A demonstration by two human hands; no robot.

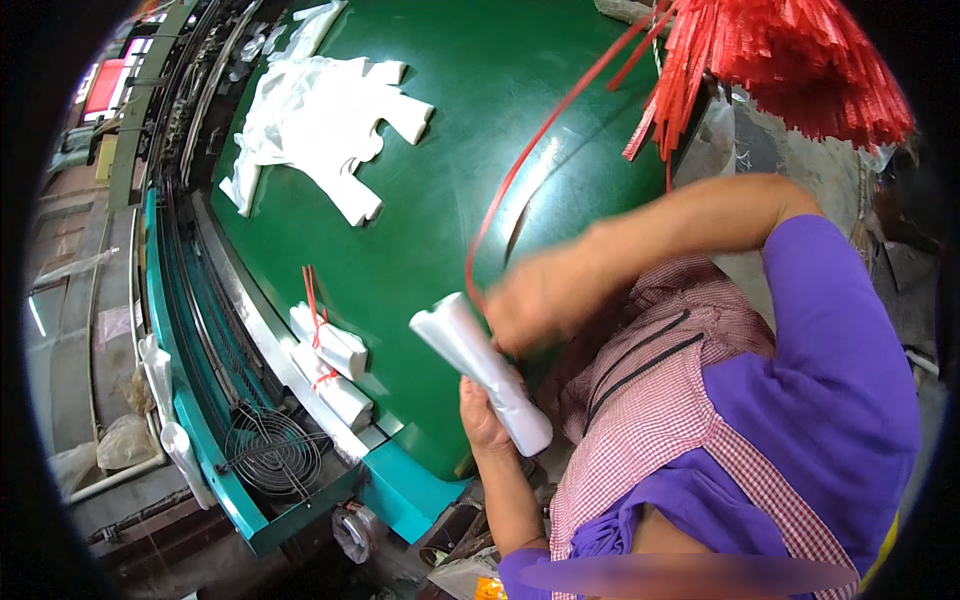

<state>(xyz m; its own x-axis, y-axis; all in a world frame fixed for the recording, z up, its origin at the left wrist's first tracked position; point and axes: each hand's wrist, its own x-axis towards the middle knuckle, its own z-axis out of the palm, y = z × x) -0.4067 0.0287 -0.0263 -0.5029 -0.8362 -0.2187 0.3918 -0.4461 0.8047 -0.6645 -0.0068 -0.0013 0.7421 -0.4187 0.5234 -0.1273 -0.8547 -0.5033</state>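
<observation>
My left hand grips a rolled bundle of white plastic bags from below, its fingers wrapped round the lower half. The roll slants above the near edge of the green tabletop. At the upper part of the roll is my right hand, smeared by motion. A long red plastic strip bows from the upper right down into this hand, which looks closed on it. Its fingertips are not clear. Left of the roll lie two white bag bundles tied with red strips.
Loose white plastic bags are heaped on the far left of the tabletop. A thick bunch of red strips hangs at the upper right. Along the left runs a teal machine frame with a coiled wire guard at its near end.
</observation>
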